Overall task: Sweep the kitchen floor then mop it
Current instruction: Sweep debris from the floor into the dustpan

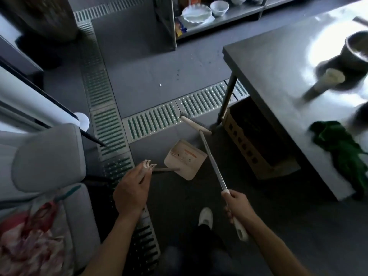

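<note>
As I watch from my end through the head camera, the left hand [130, 189] has its fingers curled round the clip end of the dustpan [186, 159] handle. The beige pan hangs low just ahead of it, and I cannot tell whether it touches the grey floor [151, 62]. The right hand [237, 207] is wrapped firmly round the white grip of the broom [212, 161]. Its metal shaft slants forward and leftward, passing just beside the pan's right edge. The broom head [196, 124] is down at the near edge of the drain grate [153, 121], close to the leg of the steel table [278, 80]. A few pale crumbs [160, 84] lie on the floor beyond the grate. Under the table I see a cardboard box [249, 144]. On top are a green cloth [338, 148] and a dark pot [356, 52], both blurred. White bowls [199, 10] stand on a far shelf. A grey chair [47, 154] is at my left with a pink bag [29, 236] on it, and a white shoe [206, 217] shows between the arms
</note>
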The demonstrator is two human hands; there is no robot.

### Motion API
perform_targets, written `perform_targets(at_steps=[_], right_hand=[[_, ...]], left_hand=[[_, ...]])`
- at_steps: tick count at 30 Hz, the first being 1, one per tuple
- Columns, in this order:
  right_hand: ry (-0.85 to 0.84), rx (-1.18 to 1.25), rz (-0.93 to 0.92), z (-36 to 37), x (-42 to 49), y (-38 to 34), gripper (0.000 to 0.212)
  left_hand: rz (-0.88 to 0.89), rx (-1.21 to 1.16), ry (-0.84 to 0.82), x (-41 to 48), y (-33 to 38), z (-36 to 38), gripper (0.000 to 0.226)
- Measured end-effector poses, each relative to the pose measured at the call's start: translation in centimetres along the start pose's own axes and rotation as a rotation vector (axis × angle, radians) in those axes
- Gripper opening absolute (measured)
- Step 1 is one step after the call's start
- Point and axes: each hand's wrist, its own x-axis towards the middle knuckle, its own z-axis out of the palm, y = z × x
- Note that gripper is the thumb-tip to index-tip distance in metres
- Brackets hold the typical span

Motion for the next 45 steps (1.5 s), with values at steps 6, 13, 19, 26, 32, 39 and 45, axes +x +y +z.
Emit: perform_targets(at_steps=[6,13,19,26,32,39,45], right_hand=[[-0.026,-0.039,-0.014,-0.6,5.8,-11.3,0.016],[0.028,-0.062,-0.080,1.8,14.4,-24.3,0.019],[0.101,-0.001,-0.084,4.7,21.4,-36.8,0.023],[0.210,0.093,-0.106,4.7,28.2,-51.1,0.034],[0.252,0.236,-0.140,1.0,36.0,-61.6,0.031],[0.294,0.434,-0.111,-6.3,46.7,-72.5,0.023],[0.357,0.479,-0.086,-13.0,51.6,-80.5,0.022]], left_hand=[[-0.025,0.017,0.023,10.3,4.9,0.8,0.037],[0.065,0.004,0.000,26.1,7.8,3.5,0.037],[0.182,0.004,-0.129,42.7,10.5,6.0,0.045],[0.276,-0.068,-0.204,60.2,17.5,8.7,0.055],[0.301,-0.106,-0.205,72.6,26.6,12.6,0.030],[0.423,-0.023,-0.227,86.3,37.8,20.4,0.033],[0.487,-0.010,-0.271,94.2,46.9,25.3,0.035]])
